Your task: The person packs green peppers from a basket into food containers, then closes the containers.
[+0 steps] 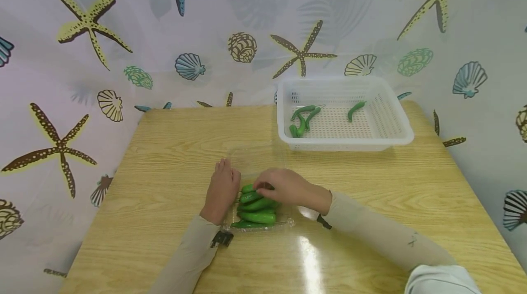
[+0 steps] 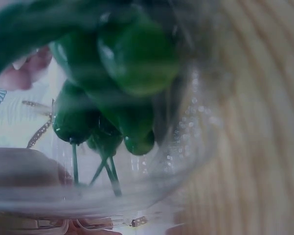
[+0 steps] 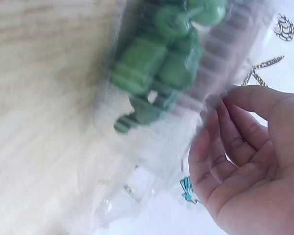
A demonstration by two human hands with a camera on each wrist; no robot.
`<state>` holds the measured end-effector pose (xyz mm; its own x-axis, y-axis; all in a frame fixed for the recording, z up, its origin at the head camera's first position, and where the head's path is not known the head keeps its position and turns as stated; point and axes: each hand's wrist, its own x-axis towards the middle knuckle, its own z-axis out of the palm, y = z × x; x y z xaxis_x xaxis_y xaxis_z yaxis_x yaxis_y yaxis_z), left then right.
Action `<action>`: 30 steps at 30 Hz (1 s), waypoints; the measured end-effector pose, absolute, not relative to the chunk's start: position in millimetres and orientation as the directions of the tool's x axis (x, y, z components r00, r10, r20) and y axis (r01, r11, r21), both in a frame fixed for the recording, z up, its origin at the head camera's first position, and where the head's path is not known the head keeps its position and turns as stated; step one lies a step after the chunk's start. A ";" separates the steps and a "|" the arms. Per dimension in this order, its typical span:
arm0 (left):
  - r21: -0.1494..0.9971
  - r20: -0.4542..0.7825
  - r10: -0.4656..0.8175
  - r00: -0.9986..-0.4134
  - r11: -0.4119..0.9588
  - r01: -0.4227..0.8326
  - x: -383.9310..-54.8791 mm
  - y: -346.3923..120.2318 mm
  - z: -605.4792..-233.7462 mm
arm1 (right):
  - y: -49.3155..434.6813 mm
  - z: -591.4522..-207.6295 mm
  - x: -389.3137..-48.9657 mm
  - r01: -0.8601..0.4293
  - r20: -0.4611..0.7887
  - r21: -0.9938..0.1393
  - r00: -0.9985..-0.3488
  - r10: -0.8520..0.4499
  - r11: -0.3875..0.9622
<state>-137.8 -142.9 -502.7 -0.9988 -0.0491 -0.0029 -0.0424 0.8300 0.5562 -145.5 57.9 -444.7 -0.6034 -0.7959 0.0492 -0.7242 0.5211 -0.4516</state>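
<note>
Several green chili peppers (image 1: pixel 257 216) lie side by side in a clear plastic box (image 1: pixel 288 223) on the table. Along the box's left side rests my left hand (image 1: pixel 223 189), its fingers pointing away from me and holding nothing that I can see. My right hand (image 1: pixel 284 186) reaches over the box from the right, fingers bent and thumb and fingertips close to the topmost pepper (image 1: pixel 248 189). In the right wrist view the fingertips (image 3: pixel 213 120) meet the box's edge; whether they pinch a pepper or only touch is hidden.
A white plastic basket (image 1: pixel 346 141) stands at the back right of the wooden table (image 1: pixel 185 138), with a few green peppers (image 1: pixel 302 122) at its left and a single one (image 1: pixel 356 110) farther right. A curtain (image 1: pixel 247 6) printed with starfish and shells hangs behind.
</note>
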 end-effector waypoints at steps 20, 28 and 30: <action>0.555 0.008 -0.059 -0.998 0.831 -0.044 -137.7 -143.8 -504.0 | 104.5 -401.2 -198.6 -0.592 0.163 -0.533 -0.773 -0.613 0.605; 0.556 0.010 -0.062 -0.998 0.830 -0.046 -136.7 -143.5 -504.8 | 128.7 -406.7 -231.9 -0.519 0.225 -0.556 -0.846 -0.484 0.649; 0.557 0.012 -0.062 -0.998 0.829 -0.044 -136.9 -143.6 -505.2 | 133.5 -410.8 -238.9 -0.480 0.209 -0.561 -0.870 -0.446 0.674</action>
<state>-136.9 -143.6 -505.2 -0.9980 -0.0617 0.0124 -0.0443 0.8294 0.5570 -238.9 133.5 -410.8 -0.8702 -0.4462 0.2087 -0.4803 0.6745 -0.5607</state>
